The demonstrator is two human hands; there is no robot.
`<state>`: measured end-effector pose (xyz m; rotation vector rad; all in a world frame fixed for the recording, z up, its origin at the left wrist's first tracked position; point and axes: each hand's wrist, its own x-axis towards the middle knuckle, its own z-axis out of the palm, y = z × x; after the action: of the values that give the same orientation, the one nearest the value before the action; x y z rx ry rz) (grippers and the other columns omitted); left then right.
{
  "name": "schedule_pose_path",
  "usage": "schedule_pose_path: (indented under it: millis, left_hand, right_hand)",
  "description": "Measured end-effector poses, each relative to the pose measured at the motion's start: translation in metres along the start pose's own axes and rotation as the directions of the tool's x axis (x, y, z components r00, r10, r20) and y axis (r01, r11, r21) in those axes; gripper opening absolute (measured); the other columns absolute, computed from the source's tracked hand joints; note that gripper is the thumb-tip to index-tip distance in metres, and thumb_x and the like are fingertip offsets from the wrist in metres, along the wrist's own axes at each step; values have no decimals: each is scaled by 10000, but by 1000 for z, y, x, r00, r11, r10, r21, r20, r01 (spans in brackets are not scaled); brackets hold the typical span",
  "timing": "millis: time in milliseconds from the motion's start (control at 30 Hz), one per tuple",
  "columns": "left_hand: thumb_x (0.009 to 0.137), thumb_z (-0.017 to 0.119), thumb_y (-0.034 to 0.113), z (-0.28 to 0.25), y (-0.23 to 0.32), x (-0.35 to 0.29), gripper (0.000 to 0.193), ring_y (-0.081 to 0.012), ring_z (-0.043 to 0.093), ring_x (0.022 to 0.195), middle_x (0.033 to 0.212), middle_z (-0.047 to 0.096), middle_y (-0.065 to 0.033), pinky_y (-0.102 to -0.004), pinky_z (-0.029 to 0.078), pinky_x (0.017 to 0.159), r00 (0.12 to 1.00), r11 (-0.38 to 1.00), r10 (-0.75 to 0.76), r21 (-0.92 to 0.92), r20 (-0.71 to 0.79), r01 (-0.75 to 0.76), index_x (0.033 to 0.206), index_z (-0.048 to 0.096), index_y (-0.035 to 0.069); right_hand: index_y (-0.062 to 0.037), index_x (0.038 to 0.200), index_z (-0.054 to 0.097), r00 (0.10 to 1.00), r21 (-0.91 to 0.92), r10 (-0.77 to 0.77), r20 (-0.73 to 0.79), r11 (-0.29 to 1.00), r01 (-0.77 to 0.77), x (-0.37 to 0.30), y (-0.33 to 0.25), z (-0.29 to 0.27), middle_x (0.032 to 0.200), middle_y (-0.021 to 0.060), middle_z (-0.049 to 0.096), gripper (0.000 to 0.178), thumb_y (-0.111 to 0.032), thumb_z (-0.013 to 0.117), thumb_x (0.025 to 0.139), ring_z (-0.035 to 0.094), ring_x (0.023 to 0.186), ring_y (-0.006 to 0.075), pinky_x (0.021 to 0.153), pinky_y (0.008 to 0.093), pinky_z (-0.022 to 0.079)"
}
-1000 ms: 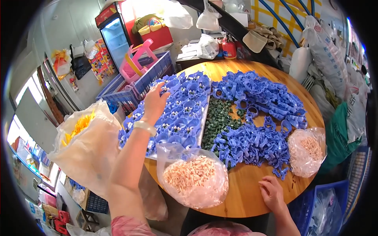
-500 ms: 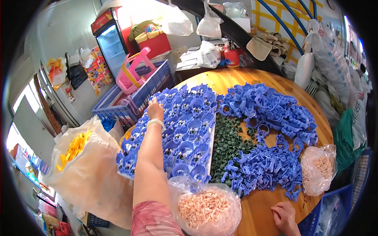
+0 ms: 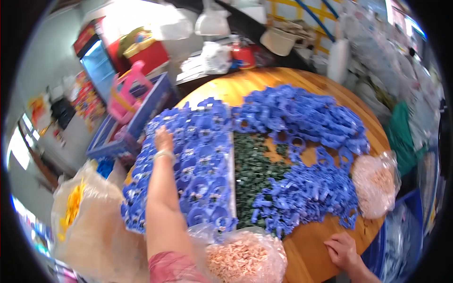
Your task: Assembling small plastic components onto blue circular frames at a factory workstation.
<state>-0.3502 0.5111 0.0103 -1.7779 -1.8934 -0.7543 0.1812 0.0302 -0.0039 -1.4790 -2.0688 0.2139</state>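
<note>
Working from afar, I watch the left hand [image 3: 163, 140] reach across blue cups [image 3: 204, 172], set in rows on a tray [image 3: 232, 165] at the left of the round table [image 3: 302, 257], probably spaced for easy access; I cannot tell whether it pinches one. The right hand [image 3: 343, 250] curls near the edge, its grip unclear. A bag of pale bits [image 3: 240, 259] crowds the tray's near end; green pieces [image 3: 252, 165] flank it.

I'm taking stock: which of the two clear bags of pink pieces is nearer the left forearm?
The front bag, at the near edge of the table, beside the left forearm; the other bag lies at the table's right edge, past the blue parts.
</note>
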Motion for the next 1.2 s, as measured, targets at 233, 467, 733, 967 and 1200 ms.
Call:
schedule_pose_path:
  millis: [233,467,733,967,1200]
  left_hand:
    - [748,721,254,-25,-31,16,483,-401,577,1015,1061,609,-252,-436,471,867,975,998,-59,34,216,53,1140,567,16]
    - [833,606,181,-111,101,39,289,-358,602,923,995,634,-189,-422,475,825,920,930,363,-122,146,-348,1084,609,37]
    - [835,592,177,-182,354,-82,274,-298,620,903,1006,630,-110,-378,499,776,375,459,888,-532,264,-712,1098,618,103]
    - [737,557,-27,-116,458,-148,484,-304,544,1093,1195,556,-133,-378,467,875,-5,40,996,-512,86,-858,1208,540,83]
    - [749,577,49,-105,448,-141,186,-341,580,869,928,543,-137,-440,485,729,308,384,923,-481,232,-788,933,598,72]
  right_hand:
    - [-70,939,657,999,72,-30,28,997,28,8,16,-1,926,80,599,219,-59,640,722,593,838,278,704,362,500]
    - [-47,954,636,998,140,-63,-14,988,65,0,16,-3,963,97,580,214,-53,619,741,579,881,280,745,365,493]
    - [-57,943,623,997,169,-73,-13,983,74,-3,15,-6,946,98,559,189,-59,613,754,569,896,294,744,384,486]
    - [-73,938,636,990,243,-116,-79,961,132,-9,28,3,926,90,574,166,-87,617,773,577,867,288,730,389,490]
    - [-65,939,597,986,298,-151,-67,940,164,-11,33,2,932,108,554,158,-107,561,791,564,889,313,744,402,476]
